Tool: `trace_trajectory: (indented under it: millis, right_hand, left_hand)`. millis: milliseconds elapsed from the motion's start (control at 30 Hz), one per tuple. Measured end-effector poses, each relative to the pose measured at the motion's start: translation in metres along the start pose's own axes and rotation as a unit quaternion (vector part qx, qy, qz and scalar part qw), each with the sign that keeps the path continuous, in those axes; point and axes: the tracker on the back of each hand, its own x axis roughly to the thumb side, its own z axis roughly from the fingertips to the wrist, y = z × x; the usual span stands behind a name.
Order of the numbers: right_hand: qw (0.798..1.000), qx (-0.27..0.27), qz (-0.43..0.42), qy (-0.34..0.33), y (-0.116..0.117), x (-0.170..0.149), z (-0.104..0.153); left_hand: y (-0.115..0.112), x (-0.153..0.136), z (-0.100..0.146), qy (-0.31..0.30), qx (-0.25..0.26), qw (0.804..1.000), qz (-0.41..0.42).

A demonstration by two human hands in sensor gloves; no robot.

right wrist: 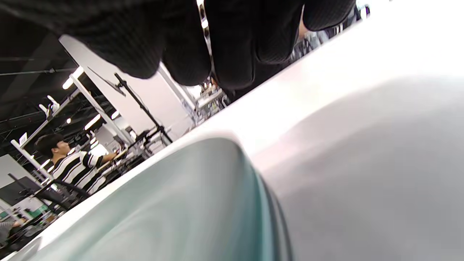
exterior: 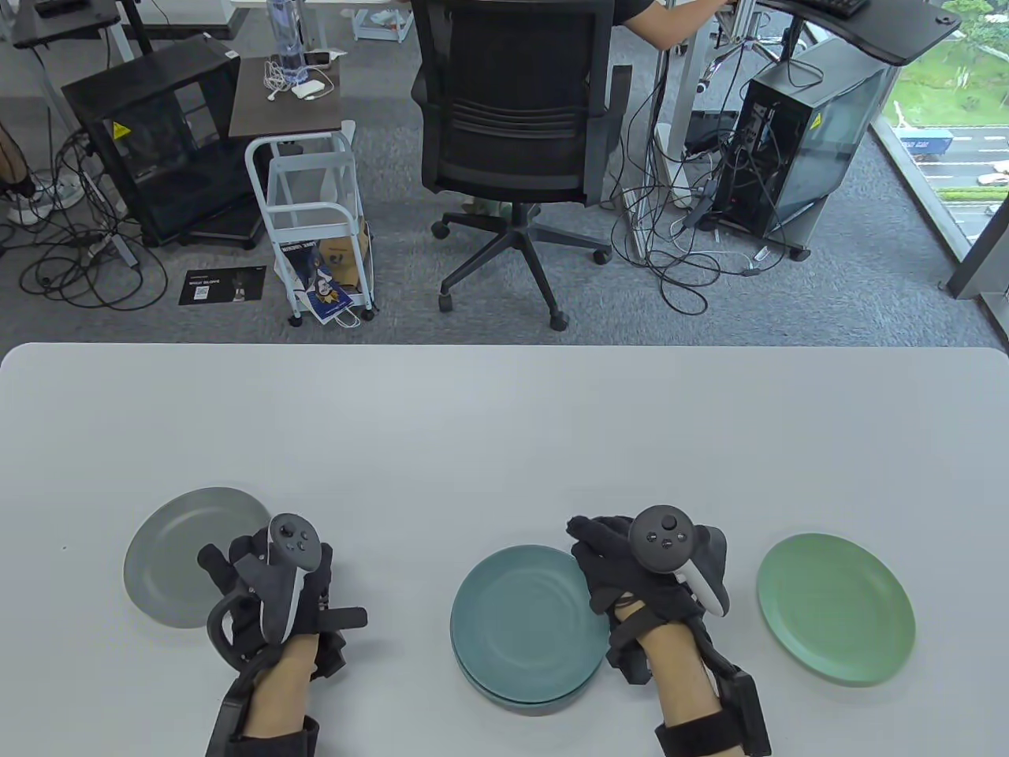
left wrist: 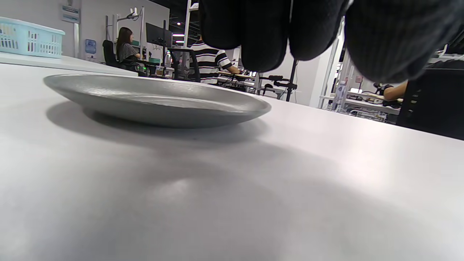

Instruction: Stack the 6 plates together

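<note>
**Grey plate waits beside the left hand**

On the tabletop [exterior: 504,426], a teal stack [exterior: 524,623] sits centre, grey plate [exterior: 185,564] left, green plate [exterior: 835,619] right. Left hand [exterior: 272,587] is just right of the grey plate, right hand [exterior: 646,587] at the stack's right rim; both hands' fingers [left wrist: 261,32] hang empty, grip unclear.

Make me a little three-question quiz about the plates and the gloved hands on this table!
1. True or false: the gray plate lies beside the left hand.
2. What colour is the plate at the far right? A) red B) green C) black
3. Fill in: the teal stack sits just left of the ___ hand.

Key: 1 true. 2 B, the green plate. 3 right, the right hand.
</note>
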Motion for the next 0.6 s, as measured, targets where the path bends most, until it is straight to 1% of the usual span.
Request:
trace_trajectory:
  millis: [67, 200, 300, 400, 467, 533, 600]
  right_hand:
    - [0.999, -0.031, -0.011, -0.002, 0.000, -0.001, 0.002]
    - [0.998, -0.052, -0.018, -0.005, 0.004, -0.009, 0.003]
    - [0.999, -0.039, -0.029, 0.003, 0.006, -0.014, 0.001]
    - [0.999, -0.030, -0.045, 0.006, 0.008, -0.017, 0.000]
    - [0.998, -0.026, -0.048, 0.007, 0.009, -0.018, 0.000]
    - [0.998, -0.022, -0.053, 0.008, 0.010, -0.018, 0.000]
    - [0.998, -0.022, -0.062, 0.010, 0.009, -0.019, 0.000]
  left_hand:
    - [-0.001, -0.006, -0.005, 0.018, -0.006, 1.000, -0.005]
    - [-0.003, -0.014, -0.012, 0.045, -0.026, 0.999, -0.014]
    - [-0.005, -0.019, -0.018, 0.061, -0.042, 0.997, -0.034]
    - [-0.005, -0.024, -0.024, 0.081, -0.044, 0.995, -0.040]
    - [-0.005, -0.026, -0.026, 0.097, -0.058, 0.992, -0.054]
    - [-0.007, -0.028, -0.028, 0.103, -0.073, 0.989, -0.072]
    - [-0.010, -0.029, -0.029, 0.108, -0.076, 0.988, -0.081]
